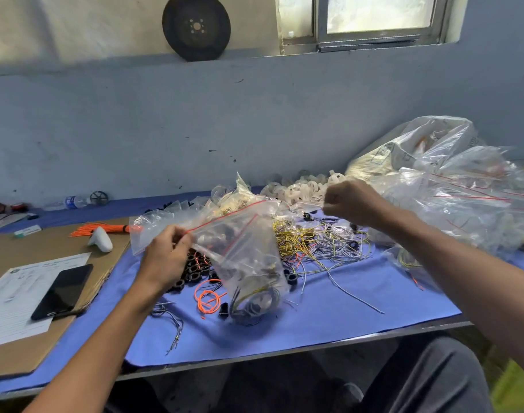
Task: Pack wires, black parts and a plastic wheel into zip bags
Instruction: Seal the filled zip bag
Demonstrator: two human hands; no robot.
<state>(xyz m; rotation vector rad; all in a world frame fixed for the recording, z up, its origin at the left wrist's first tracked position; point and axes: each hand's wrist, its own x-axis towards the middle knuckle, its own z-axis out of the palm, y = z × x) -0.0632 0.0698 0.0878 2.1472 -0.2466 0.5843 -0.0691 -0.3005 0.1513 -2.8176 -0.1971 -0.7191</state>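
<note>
A clear zip bag [242,248] with a red seal line hangs above the blue table cloth [329,323], with coiled wires and a pale wheel showing at its bottom. My left hand [168,254] pinches the bag's left end at the seal. My right hand [348,202] is closed in a fist at the far end of the seal strip; what it pinches is hard to see. Under the bag lie black ring parts [195,268], orange wire loops [208,296] and a tangle of yellow and grey wires [317,239]. White plastic wheels [302,187] are heaped behind.
Large clear bags [451,189] of packed items pile up at the right. At the left, a cardboard sheet [22,347] carries a phone [62,292], a paper form [16,296] and a white controller [101,239]. An orange wire bundle [99,228] lies behind it. The table's front edge is near my legs.
</note>
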